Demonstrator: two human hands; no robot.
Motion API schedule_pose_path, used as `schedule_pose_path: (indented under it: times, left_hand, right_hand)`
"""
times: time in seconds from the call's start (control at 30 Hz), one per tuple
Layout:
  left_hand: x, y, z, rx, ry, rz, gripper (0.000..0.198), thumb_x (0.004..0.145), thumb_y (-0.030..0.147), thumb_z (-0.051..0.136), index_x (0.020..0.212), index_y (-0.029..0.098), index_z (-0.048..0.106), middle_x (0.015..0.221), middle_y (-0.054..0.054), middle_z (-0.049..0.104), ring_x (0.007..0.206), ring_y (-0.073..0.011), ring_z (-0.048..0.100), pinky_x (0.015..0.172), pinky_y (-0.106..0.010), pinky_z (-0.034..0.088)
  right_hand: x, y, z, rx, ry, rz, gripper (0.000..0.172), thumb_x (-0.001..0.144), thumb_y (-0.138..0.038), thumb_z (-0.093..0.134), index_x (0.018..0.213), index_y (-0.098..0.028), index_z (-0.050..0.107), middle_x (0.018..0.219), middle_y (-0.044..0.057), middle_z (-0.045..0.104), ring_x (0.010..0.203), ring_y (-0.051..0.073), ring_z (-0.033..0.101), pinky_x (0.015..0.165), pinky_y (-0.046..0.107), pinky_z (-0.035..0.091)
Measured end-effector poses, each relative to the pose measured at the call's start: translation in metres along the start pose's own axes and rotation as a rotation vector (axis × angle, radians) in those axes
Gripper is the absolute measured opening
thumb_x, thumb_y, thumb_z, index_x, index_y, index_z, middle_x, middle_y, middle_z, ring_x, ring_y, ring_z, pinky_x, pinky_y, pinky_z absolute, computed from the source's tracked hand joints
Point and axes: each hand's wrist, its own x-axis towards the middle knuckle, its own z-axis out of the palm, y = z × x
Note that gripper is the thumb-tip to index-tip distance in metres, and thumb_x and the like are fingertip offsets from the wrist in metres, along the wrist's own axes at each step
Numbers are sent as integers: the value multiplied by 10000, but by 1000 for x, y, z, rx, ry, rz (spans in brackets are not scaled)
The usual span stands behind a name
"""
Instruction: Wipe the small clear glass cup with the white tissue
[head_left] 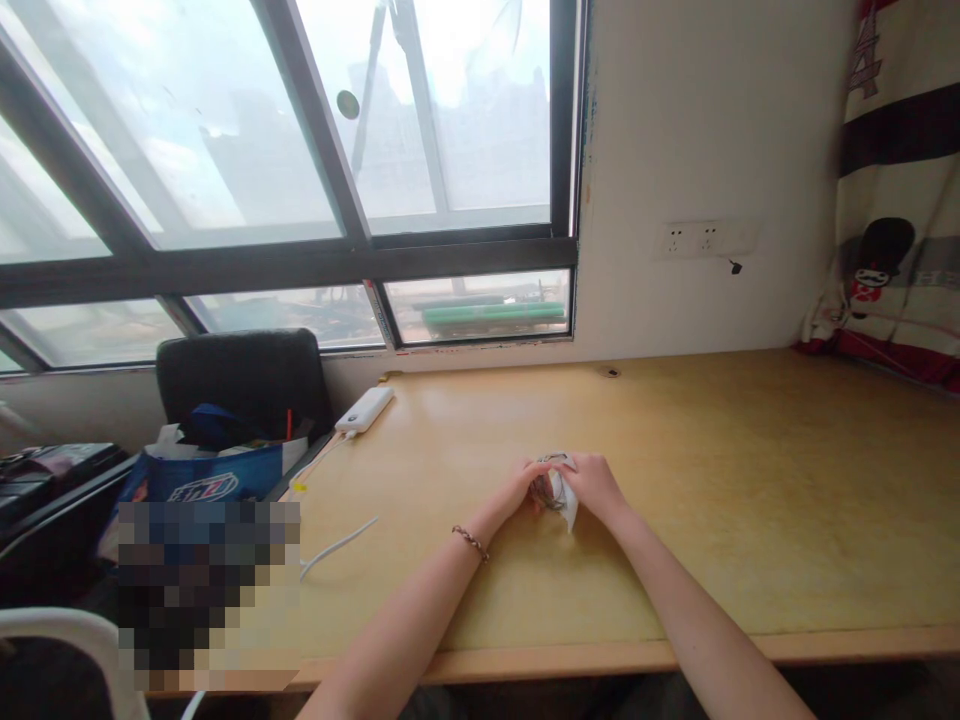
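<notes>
Near the middle of the yellowish wooden table, my two hands meet around a small crumpled thing, partly white and thin, partly dark and streaked. What it is I cannot make out. My left hand closes on its dark side, a beaded bracelet on that wrist. On its white side, my right hand is closed with the thumb pressing from above. A white corner hangs down between the hands, just over or on the tabletop. The fingers hide much of the rest.
A white power bank lies at the table's left edge with a white cable nearby. Beyond that edge stand a black chair and a blue bag. Window, wall sockets and a curtain border the back.
</notes>
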Motion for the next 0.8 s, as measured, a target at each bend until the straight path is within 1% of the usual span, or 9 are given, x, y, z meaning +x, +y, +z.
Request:
schedule_pose_path:
  times: [0.13,0.2,0.27,0.33,0.47,0.57,0.63,0.7,0.8]
  left_hand:
    - [-3,-1,-1,72,-25,9,483,688,513,415,467,116,578,380,-44,511,281,-78,379,321,-209,262]
    - [-3,-1,1,51,-19,20,461,690,504,431,481,118,571,419,-44,524,313,-84,401,337,-211,284]
    - [-4,-1,4,22,23,39,426,681,497,462,526,116,573,472,-41,541,370,-100,442,378,-220,330]
    - [-4,-1,6,35,119,83,392,664,485,509,577,110,579,514,-35,550,436,-112,471,435,-225,363]
    - [-6,-3,7,124,297,220,373,653,481,548,621,110,577,571,-21,549,549,-118,478,529,-211,366]
    - [-6,-5,7,178,316,279,395,672,510,515,618,124,575,584,-20,543,580,-126,469,562,-216,368]
    - [-4,-5,8,155,321,310,421,717,525,438,686,133,590,629,-31,559,609,-134,480,583,-221,379]
    - [-1,-3,11,88,364,315,443,765,516,349,791,147,591,699,-42,576,650,-140,498,596,-222,392]
    - [2,-2,15,11,441,269,395,787,466,327,865,162,568,798,-51,585,696,-141,522,586,-214,407]
  right_hand:
    - [-4,-5,-9,58,-35,-116,266,786,-361,435,702,-182,613,661,40,638,605,126,546,553,196,318]
    - [-4,-5,-10,93,-20,-99,266,777,-366,442,681,-185,611,651,34,635,599,126,540,551,197,320]
    - [-1,-2,-7,140,12,-17,264,755,-377,462,666,-183,617,643,31,635,584,127,529,540,201,321]
    - [2,1,-2,204,35,83,302,738,-405,464,630,-168,618,594,27,621,549,125,510,517,205,319]
    - [6,8,13,444,-39,259,433,733,-482,410,576,-127,601,494,18,568,492,121,484,470,202,324]
    - [6,12,24,649,-83,349,448,718,-504,409,640,-109,606,532,28,582,503,127,504,465,202,353]
    - [6,14,30,717,-18,407,443,711,-502,409,674,-107,606,570,43,599,524,137,526,467,207,369]
    - [7,15,33,761,75,484,424,709,-485,403,710,-111,601,609,61,615,553,153,551,460,212,381]
    - [9,16,31,855,182,559,380,706,-448,400,767,-117,576,669,83,630,587,170,577,458,221,404]
